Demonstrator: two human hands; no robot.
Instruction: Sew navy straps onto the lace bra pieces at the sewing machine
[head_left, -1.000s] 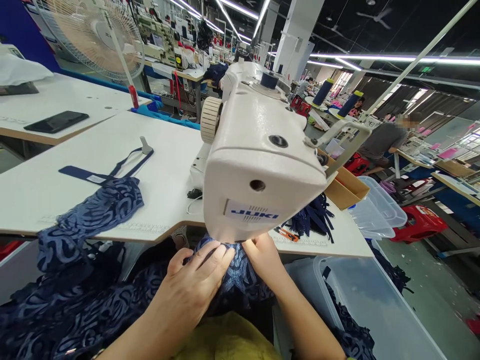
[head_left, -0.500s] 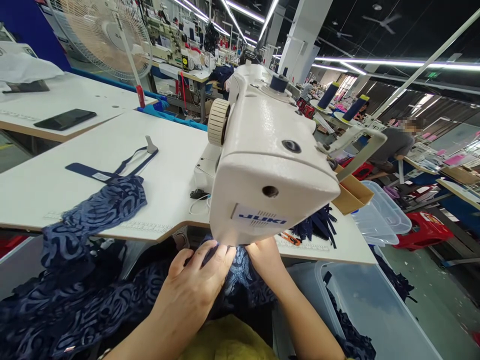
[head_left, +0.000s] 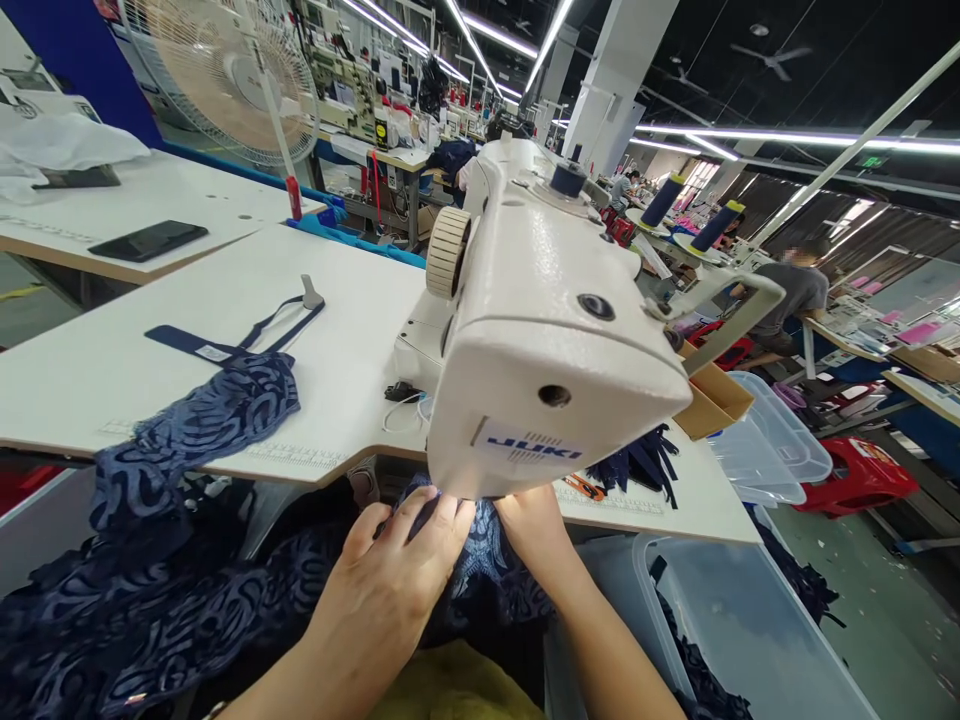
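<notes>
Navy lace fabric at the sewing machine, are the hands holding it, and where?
Both the left hand and right hand press on the navy lace fabric just below the sewing machine head. Whether fingers pinch it cannot be told.

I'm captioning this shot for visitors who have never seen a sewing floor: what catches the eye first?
The big cream sewing machine fills the centre, its blue-lettered end facing the camera. Right beneath it, the left hand lies flat on dark blue patterned fabric, with the right hand beside it under the machine's end. The fabric spills from the white table down to the lower left.
</notes>
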